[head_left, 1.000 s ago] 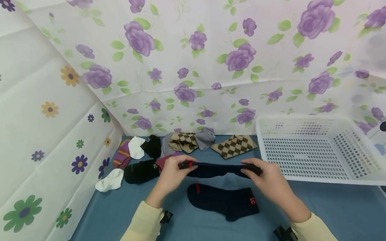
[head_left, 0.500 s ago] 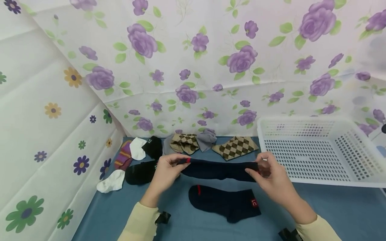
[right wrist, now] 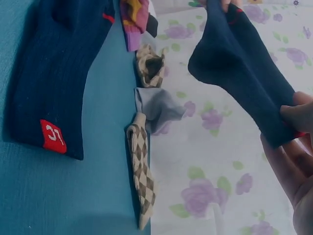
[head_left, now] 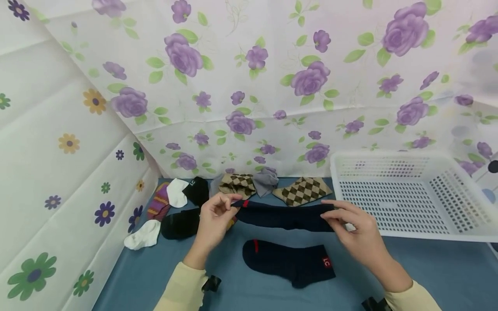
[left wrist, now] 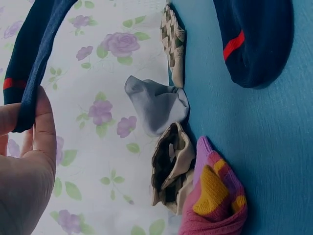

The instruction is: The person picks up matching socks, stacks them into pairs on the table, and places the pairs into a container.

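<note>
Held up in the air between both hands is a navy sock point(head_left: 288, 217) with a red stripe near its toe. My left hand point(head_left: 215, 218) pinches the toe end; my right hand point(head_left: 355, 224) pinches the cuff between thumb and fingers. The right wrist view shows this sock point(right wrist: 239, 68) from the side, heel hanging down, with a bit of red at the cuff under the thumb. Below it, a matching navy sock point(head_left: 289, 262) lies flat on the blue cloth, toe to the left, a red "LC" patch at its cuff.
Behind lie a checkered sock point(head_left: 305, 190), a bunched checkered sock point(head_left: 238, 185) and a grey sock point(head_left: 266, 181). To the left are black point(head_left: 180, 223), white point(head_left: 142, 233) and striped socks point(head_left: 158, 201). A white perforated basket point(head_left: 393, 231) stands at right, against the floral backdrop point(head_left: 241, 86).
My right hand has shifted its grip to the cuff's end and moved slightly right. The sock, earlier rolled narrow in my fingers, now hangs flatter and wider. The sock on the cloth has not moved.
</note>
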`<state>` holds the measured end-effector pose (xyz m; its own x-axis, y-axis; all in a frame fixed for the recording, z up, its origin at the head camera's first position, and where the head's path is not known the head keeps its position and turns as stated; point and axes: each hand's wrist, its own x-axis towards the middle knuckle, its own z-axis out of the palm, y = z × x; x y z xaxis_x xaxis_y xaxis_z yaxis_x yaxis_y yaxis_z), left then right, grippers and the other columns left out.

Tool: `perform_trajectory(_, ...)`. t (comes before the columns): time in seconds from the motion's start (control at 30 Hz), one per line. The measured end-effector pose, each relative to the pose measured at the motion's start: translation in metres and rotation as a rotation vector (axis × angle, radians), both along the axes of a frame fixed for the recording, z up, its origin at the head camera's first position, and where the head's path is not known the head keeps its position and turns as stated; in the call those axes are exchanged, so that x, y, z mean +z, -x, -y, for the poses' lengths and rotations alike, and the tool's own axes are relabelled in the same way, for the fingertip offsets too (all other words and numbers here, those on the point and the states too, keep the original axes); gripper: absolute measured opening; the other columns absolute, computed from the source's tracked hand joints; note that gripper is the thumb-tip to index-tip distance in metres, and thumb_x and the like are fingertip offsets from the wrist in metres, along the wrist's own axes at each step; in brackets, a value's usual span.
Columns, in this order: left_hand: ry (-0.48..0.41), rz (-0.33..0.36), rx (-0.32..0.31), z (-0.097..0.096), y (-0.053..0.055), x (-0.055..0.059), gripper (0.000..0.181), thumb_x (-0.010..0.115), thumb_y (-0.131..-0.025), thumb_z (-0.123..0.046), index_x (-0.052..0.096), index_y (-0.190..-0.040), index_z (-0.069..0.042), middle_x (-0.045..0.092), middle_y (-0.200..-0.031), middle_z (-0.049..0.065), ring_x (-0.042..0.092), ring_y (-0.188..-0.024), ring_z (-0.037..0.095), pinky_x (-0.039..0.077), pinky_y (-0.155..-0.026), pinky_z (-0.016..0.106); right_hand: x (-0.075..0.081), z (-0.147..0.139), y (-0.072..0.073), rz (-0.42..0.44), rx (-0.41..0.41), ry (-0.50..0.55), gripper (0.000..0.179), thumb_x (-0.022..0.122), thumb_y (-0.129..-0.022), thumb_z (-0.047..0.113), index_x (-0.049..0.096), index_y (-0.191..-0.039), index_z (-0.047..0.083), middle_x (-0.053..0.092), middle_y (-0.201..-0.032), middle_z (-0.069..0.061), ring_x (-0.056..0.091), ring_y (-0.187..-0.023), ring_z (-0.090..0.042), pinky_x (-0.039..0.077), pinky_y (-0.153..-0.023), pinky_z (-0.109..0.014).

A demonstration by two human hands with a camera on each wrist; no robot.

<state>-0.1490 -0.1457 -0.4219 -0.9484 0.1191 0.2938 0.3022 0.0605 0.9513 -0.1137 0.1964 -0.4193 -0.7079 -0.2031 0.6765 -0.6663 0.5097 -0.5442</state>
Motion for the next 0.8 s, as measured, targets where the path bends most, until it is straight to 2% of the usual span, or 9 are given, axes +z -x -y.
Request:
perform_trajectory(0.1, 0.057, -0.023, -0.002, 0.001, -0.001, -0.001, 0.009, 0.061, -0.09, -0.007, 0.063, -0.081, -0.005, 0.065, -0.114, 0.013, 0.062, -0.102, 0.02, 0.055, -0.074, 0.026, 0.002, -0.001, -0.001, -0.03, -0.02, -0.018, 0.034, 0.074, -0.072, -0.007, 0.074, -0.098, 0.016, 0.067, -0.112, -0.003, 0.064, -0.09, -0.003, 0.047, -0.065, -0.008)
perform_trajectory(0.2, 0.112, -0.01, 0.005, 0.0, -0.003, -0.001, 0.011, 0.064, -0.089, -0.014, 0.072, -0.095, -0.01, 0.065, -0.116, 0.009, 0.062, -0.096, 0.017, 0.055, -0.071, 0.026, 0.003, -0.001, -0.003, -0.024, -0.044, -0.04, 0.035, 0.075, -0.073, -0.005, 0.073, -0.102, 0.015, 0.068, -0.11, -0.003, 0.065, -0.091, -0.005, 0.047, -0.062, -0.008)
perform_trajectory(0.27, 0.16, 0.007, 0.013, -0.002, -0.006, 0.0, 0.017, 0.067, -0.087, -0.016, 0.072, -0.103, -0.013, 0.065, -0.116, 0.007, 0.062, -0.097, 0.016, 0.054, -0.075, 0.024, 0.004, -0.001, -0.006, 0.022, -0.068, -0.059, 0.035, 0.075, -0.074, -0.002, 0.073, -0.104, 0.016, 0.068, -0.11, -0.002, 0.065, -0.09, -0.005, 0.048, -0.061, -0.008)
perform_trajectory(0.33, 0.197, 0.057, 0.026, -0.005, -0.011, 0.004, 0.024, 0.07, -0.084, -0.016, 0.071, -0.108, -0.016, 0.065, -0.115, 0.003, 0.062, -0.092, 0.018, 0.054, -0.074, 0.023, 0.004, 0.0, -0.011, 0.089, -0.095, -0.073, 0.034, 0.075, -0.076, 0.001, 0.072, -0.105, 0.017, 0.067, -0.112, -0.003, 0.065, -0.083, -0.004, 0.048, -0.059, -0.009)
perform_trajectory(0.43, 0.258, 0.122, 0.028, -0.01, -0.019, 0.013, 0.03, 0.073, -0.081, -0.013, 0.069, -0.111, -0.015, 0.065, -0.106, 0.004, 0.057, -0.083, 0.02, 0.05, -0.064, 0.02, 0.003, 0.001, -0.017, 0.208, -0.143, -0.092, 0.032, 0.075, -0.078, 0.008, 0.071, -0.107, 0.021, 0.066, -0.115, -0.004, 0.067, -0.083, -0.008, 0.05, -0.057, -0.012)
perform_trajectory(0.5, 0.279, 0.168, 0.023, -0.012, -0.025, 0.016, 0.032, 0.073, -0.081, -0.012, 0.069, -0.112, -0.014, 0.061, -0.094, 0.008, 0.05, -0.071, 0.019, 0.043, -0.054, 0.019, 0.002, 0.001, -0.021, 0.267, -0.157, -0.095, 0.031, 0.075, -0.078, 0.01, 0.071, -0.106, 0.021, 0.065, -0.115, -0.006, 0.068, -0.083, -0.011, 0.051, -0.056, -0.015)
perform_trajectory(0.57, 0.299, 0.195, 0.013, -0.012, -0.028, 0.012, 0.032, 0.073, -0.081, -0.011, 0.068, -0.112, -0.013, 0.052, -0.078, 0.013, 0.039, -0.058, 0.017, 0.034, -0.048, 0.02, -0.001, 0.002, -0.025, 0.313, -0.16, -0.104, 0.029, 0.076, -0.078, 0.01, 0.072, -0.104, 0.021, 0.066, -0.115, -0.007, 0.068, -0.084, -0.012, 0.051, -0.055, -0.016)
perform_trajectory(0.67, 0.315, 0.246, 0.0, -0.008, -0.031, -0.003, 0.031, 0.074, -0.08, -0.012, 0.069, -0.111, -0.016, 0.04, -0.064, 0.01, 0.029, -0.048, 0.011, 0.029, -0.045, 0.02, -0.008, 0.003, -0.032, 0.37, -0.15, -0.116, 0.026, 0.075, -0.078, 0.01, 0.073, -0.102, 0.021, 0.066, -0.114, -0.008, 0.068, -0.081, -0.01, 0.051, -0.054, -0.016)
perform_trajectory(0.8, 0.346, 0.319, -0.018, -0.004, -0.035, -0.028, 0.032, 0.076, -0.078, -0.014, 0.07, -0.108, -0.02, 0.036, -0.056, 0.004, 0.029, -0.044, 0.008, 0.029, -0.043, 0.021, -0.022, 0.006, -0.041, 0.471, -0.137, -0.104, 0.023, 0.073, -0.08, 0.012, 0.072, -0.101, 0.022, 0.066, -0.113, -0.008, 0.067, -0.078, -0.004, 0.051, -0.053, -0.017)
